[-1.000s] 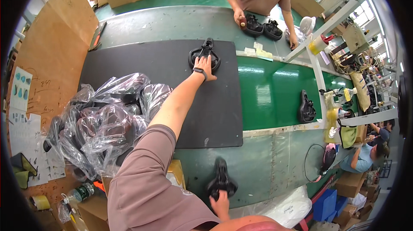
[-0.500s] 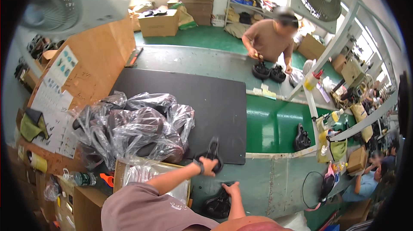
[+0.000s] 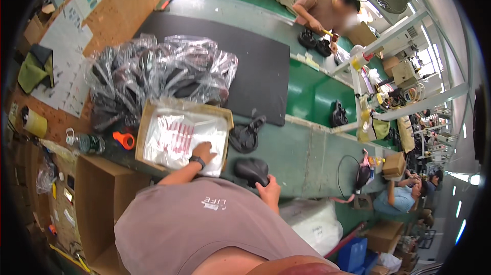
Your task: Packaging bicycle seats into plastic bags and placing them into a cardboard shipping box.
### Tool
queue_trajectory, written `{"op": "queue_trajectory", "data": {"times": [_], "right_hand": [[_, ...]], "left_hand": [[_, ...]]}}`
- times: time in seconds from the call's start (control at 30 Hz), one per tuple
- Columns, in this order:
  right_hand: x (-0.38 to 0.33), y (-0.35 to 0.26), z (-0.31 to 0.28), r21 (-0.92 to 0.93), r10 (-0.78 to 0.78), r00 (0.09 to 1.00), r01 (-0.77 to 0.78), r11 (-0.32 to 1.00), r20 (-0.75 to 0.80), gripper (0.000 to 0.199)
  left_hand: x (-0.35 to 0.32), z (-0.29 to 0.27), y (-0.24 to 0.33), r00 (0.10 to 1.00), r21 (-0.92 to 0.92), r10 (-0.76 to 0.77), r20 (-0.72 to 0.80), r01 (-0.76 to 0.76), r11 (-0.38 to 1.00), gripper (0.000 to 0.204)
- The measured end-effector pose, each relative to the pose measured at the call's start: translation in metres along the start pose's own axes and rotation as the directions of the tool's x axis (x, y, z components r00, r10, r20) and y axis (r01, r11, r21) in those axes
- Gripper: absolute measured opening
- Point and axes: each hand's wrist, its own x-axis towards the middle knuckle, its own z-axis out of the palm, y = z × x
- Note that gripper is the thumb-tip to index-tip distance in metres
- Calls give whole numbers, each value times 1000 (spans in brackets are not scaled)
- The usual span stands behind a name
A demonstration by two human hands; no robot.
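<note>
My left hand (image 3: 203, 151) rests flat on a white plastic bag (image 3: 174, 142) inside a shallow cardboard box (image 3: 144, 116), fingers spread, holding nothing. My right hand (image 3: 269, 187) grips a black bicycle saddle (image 3: 250, 170) at the near edge of the green table. A second black saddle (image 3: 246, 134) lies upside down just beyond it, rails up, beside the box.
A heap of clear plastic bags with dark saddles (image 3: 148, 78) sits behind the box. A black mat (image 3: 255, 60) covers the conveyor. Another person (image 3: 327, 11) hammers on saddles at the far end. An open carton (image 3: 97, 198) stands at my lower left.
My view swung down and left. My left hand pulled back from the saddle on the black mat, set it near the box, and now lies on the white bag. My right hand kept its saddle.
</note>
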Motion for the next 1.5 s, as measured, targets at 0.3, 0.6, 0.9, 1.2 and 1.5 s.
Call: {"op": "queue_trajectory", "data": {"times": [0.3,0.6,0.9,1.2,1.5], "right_hand": [[-106,18,97,-52,133,991,-134,990,-21,112],[-116,12,17,574,26,581,-795,-197,813,84],[-1,-114,156,282,-289,941,232,931,178,82],[3,-176,148,-31,-255,828,311,950,499,129],[-2,-245,90,-130,-722,618,781,611,311,116]], "left_hand": [[-13,23,-5,993,79,48,-110,-39,996,31],[-16,31,-50,988,-299,-138,-64,112,948,25],[-42,-11,-68,903,-443,-361,-234,232,866,21],[-143,-187,-12,718,-164,337,-609,-529,832,9],[-179,-280,28,753,-450,4,-658,-397,800,12]]}}
